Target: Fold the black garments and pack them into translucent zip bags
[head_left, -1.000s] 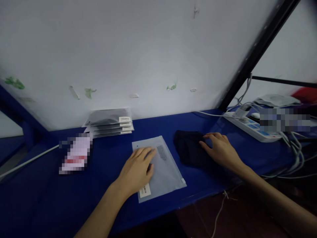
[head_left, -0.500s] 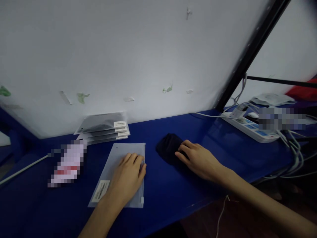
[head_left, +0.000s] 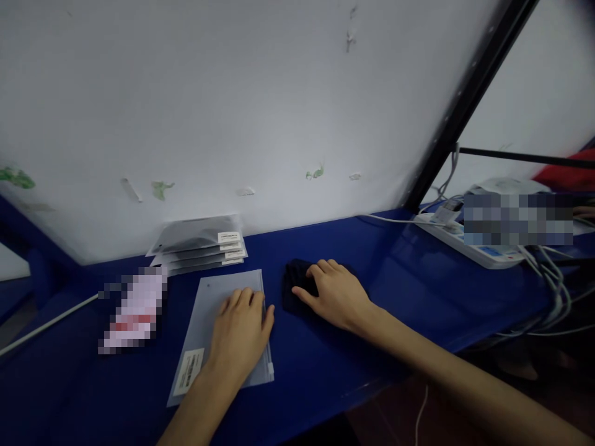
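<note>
My left hand (head_left: 239, 334) lies flat, fingers stretched out, on a frosted zip bag (head_left: 207, 310) with a white label at its near left corner. The bag rests on the blue table (head_left: 395, 279). Just right of the bag, my right hand (head_left: 334, 294) rests palm down on a folded dark cloth (head_left: 295, 285), covering most of it, fingers loosely spread on top.
A stack of filled bags (head_left: 198, 244) with white labels leans by the white wall at the back left. A blurred pink item (head_left: 132, 306) lies to the left. A white power strip (head_left: 478, 248) with several cables sits at the right, beside a black post (head_left: 465, 105).
My right hand has slid the dark cloth leftward, close to the bag. My left hand turned the bag from slanted to lengthwise and shifted it left, staying flat on it.
</note>
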Action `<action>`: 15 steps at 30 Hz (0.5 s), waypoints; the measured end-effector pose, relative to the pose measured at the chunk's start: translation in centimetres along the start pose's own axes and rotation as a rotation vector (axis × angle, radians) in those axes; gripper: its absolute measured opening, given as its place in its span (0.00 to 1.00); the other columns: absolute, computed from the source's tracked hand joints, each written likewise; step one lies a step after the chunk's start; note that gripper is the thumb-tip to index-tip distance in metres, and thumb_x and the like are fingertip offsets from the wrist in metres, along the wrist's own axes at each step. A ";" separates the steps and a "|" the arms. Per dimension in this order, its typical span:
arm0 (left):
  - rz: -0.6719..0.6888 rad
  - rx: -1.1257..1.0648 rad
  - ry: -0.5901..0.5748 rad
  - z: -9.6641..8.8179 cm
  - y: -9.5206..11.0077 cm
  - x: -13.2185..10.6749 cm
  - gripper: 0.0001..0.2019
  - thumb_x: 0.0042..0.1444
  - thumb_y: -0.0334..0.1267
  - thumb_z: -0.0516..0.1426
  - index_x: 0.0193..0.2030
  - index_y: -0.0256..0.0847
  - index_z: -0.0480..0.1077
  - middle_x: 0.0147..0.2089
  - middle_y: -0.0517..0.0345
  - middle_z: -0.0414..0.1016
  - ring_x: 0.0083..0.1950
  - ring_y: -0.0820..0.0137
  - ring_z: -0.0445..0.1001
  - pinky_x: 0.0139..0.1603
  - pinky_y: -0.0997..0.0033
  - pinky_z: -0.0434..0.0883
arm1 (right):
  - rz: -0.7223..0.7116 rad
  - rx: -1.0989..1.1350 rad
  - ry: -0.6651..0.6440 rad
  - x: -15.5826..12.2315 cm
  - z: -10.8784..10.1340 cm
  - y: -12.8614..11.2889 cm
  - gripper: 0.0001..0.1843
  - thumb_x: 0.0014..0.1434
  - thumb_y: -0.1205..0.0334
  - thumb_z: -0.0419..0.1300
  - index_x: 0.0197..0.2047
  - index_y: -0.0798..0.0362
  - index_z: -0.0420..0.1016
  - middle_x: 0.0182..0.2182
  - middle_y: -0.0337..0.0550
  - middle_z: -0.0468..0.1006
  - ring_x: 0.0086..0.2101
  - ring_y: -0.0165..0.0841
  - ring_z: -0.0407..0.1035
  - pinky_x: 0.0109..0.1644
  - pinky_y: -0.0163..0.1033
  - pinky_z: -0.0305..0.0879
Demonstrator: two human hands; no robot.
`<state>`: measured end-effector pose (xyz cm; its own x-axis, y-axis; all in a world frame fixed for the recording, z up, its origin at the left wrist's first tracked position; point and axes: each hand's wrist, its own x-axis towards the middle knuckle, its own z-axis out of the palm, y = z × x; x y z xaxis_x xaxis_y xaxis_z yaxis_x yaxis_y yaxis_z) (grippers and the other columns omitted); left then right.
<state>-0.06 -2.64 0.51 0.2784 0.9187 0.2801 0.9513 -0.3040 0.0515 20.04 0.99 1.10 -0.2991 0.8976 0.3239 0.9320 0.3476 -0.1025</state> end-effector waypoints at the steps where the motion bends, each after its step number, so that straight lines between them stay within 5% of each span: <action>1: -0.005 -0.005 -0.001 -0.1 0.0 0.0 0.11 0.66 0.39 0.48 0.42 0.40 0.71 0.41 0.50 0.74 0.46 0.57 0.72 0.46 0.54 0.71 | 0.007 -0.008 -0.028 0.4 0.0 -0.4 0.26 0.63 0.42 0.52 0.44 0.59 0.75 0.40 0.56 0.78 0.44 0.46 0.71 0.51 0.50 0.66; 7: -0.057 -0.027 0.035 -0.1 -0.5 0.0 0.11 0.65 0.38 0.48 0.40 0.39 0.71 0.41 0.49 0.74 0.47 0.57 0.72 0.46 0.56 0.71 | -0.018 0.001 -0.182 2.2 -0.4 -2.2 0.24 0.61 0.46 0.57 0.46 0.60 0.74 0.44 0.58 0.77 0.45 0.46 0.73 0.48 0.46 0.68; 15: 0.000 0.008 0.120 0.3 -1.0 0.1 0.12 0.66 0.38 0.48 0.41 0.41 0.72 0.41 0.50 0.75 0.46 0.57 0.72 0.47 0.54 0.71 | -0.035 0.015 -0.239 2.7 -0.5 -2.9 0.18 0.65 0.56 0.51 0.48 0.60 0.75 0.45 0.58 0.76 0.46 0.43 0.73 0.49 0.45 0.67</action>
<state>-0.91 -2.16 0.23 0.2607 0.8820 0.3926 0.9525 -0.3012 0.0441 16.61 2.25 2.73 -0.3729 0.9229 0.0956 0.9175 0.3822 -0.1100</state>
